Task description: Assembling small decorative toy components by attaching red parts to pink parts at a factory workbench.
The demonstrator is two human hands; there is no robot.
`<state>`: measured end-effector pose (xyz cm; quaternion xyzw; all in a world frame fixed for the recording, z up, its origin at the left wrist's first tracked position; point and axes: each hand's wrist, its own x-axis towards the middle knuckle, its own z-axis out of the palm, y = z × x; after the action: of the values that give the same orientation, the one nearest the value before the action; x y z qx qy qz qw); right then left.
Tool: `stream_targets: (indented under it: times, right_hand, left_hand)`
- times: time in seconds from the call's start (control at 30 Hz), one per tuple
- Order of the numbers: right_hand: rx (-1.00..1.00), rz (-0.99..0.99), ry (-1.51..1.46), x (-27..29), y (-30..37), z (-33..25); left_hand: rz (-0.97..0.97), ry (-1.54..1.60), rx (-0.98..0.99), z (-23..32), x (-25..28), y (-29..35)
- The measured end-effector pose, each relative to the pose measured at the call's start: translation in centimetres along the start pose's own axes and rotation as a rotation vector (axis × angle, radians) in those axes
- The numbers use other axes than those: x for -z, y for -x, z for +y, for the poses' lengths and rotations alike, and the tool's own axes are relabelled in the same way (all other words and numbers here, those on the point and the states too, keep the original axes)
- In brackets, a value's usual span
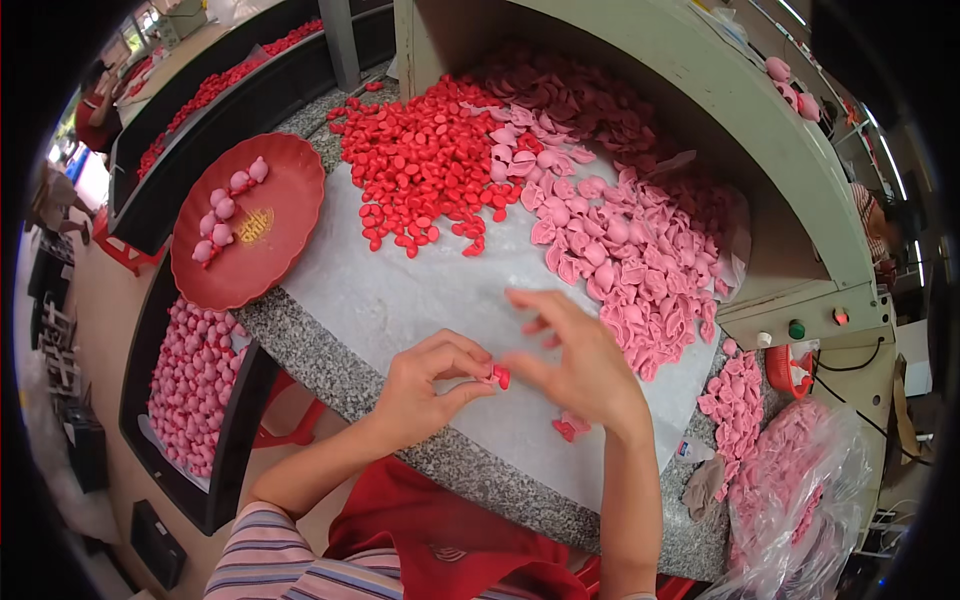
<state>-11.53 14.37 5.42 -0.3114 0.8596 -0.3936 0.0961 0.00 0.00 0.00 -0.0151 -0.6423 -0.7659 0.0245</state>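
My left hand [425, 390] pinches a small red piece with pink on it [501, 376] between thumb and fingertips. Just to its right, my right hand [592, 375] is raised over the white sheet [370, 315] with its fingers apart; they are slightly blurred and hold nothing that I can see. Beyond the hands lies a heap of small glossy red oval pieces [420, 165]. Pink, petal-edged hollow pieces [625, 250] are heaped to the right of it. A loose reddish-pink piece [570, 426] rests below my right palm.
At the left, a scalloped red plate [290, 195] holds a few joined pink-and-red pieces. Below it, a black tray [250, 410] is full of similar ones. A pale metal housing [770, 130] arches over the back right. A clear plastic bag [835, 450] and small bottle [693, 450] lie right.
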Motion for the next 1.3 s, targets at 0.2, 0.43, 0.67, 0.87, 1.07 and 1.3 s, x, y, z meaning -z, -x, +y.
stream_targets:
  times: [0.2,0.43,0.67,0.87,1.07,1.3]
  right_hand:
    - [-0.193,0.219,0.360,-5.9,-7.0,1.2]
    - [-0.247,0.405,0.134,-2.9,-3.8,2.4]
    - [-0.520,0.319,-1.013,2.9,8.5,3.8]
    - [-0.482,0.340,-1.298,2.6,14.4,4.0]
    - [-0.178,0.548,-0.917,2.9,14.8,1.9]
    - [0.055,0.523,-0.385,2.8,14.5,0.0]
  left_hand:
    - [-0.160,-0.768,-0.360,0.0,-0.6,-0.9]
    - [-0.036,-0.797,-0.339,1.2,-0.8,-4.4]
    - [0.161,-1.192,-0.362,-1.9,-4.7,-13.5]
    - [0.137,-1.038,-0.513,-1.6,-6.8,-12.6]
    - [-0.366,0.184,0.328,4.1,-7.5,-6.6]
    - [-0.402,0.125,0.524,5.0,-8.4,-4.7]
